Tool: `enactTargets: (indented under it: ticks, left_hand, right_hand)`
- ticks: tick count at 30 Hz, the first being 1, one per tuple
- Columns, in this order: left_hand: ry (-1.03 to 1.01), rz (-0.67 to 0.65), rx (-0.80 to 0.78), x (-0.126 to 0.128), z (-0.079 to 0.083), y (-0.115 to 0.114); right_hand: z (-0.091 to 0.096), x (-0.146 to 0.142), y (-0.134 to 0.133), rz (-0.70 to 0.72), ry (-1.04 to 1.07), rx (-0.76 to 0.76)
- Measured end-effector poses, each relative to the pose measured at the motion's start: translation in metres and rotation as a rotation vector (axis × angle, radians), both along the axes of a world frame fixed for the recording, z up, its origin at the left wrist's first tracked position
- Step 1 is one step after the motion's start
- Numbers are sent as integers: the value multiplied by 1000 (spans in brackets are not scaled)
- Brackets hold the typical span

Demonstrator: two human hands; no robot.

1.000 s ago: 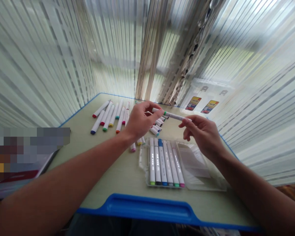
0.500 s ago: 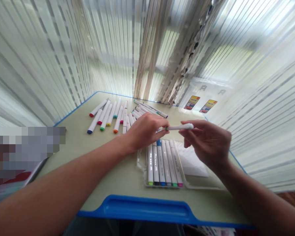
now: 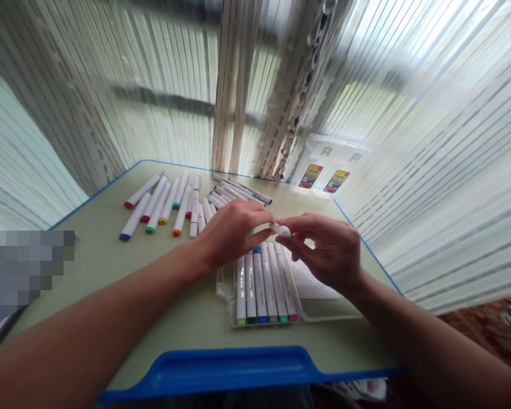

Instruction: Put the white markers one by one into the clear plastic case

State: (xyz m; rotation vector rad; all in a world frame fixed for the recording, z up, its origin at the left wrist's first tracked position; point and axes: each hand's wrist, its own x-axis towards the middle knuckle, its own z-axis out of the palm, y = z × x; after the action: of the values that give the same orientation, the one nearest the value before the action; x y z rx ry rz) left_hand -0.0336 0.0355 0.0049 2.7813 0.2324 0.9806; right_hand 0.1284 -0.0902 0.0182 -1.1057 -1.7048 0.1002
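Observation:
Both hands meet above a clear plastic marker case on a pale green desk. My left hand pinches one end of a white marker, and my right hand curls its fingers round the other end. The marker points toward the camera, so only its rounded white tip shows. Below it, several white markers with coloured end caps lie side by side in the case's left half. The right half of the case holds a white sheet.
Several loose markers lie in a row at the desk's far left, with more heaped behind my left hand. A blue handle rim runs along the near edge. Sheer striped curtains enclose the desk. A blurred patch sits at the left.
Both hands came down and nearer the case with the marker. It turned from lying sideways to pointing toward the camera. The view swung slightly to the right.

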Motion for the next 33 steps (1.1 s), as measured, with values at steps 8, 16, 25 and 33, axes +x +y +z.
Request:
enactTargets:
  ticks: [8, 16, 25, 33]
  left_hand:
    - [-30, -2, -12, 1, 1, -2]
    - [-41, 19, -19, -1, 2, 1]
    - [-40, 15, -23, 0, 3, -1]
    - [-37, 11, -59, -1, 2, 0]
  right_hand:
    - [-1, 3, 1, 7, 12, 9]
    - [-2, 3, 1, 11, 11, 11]
    - [-1, 3, 1, 4, -11, 1]
    - [2, 2, 1, -4, -82, 37]
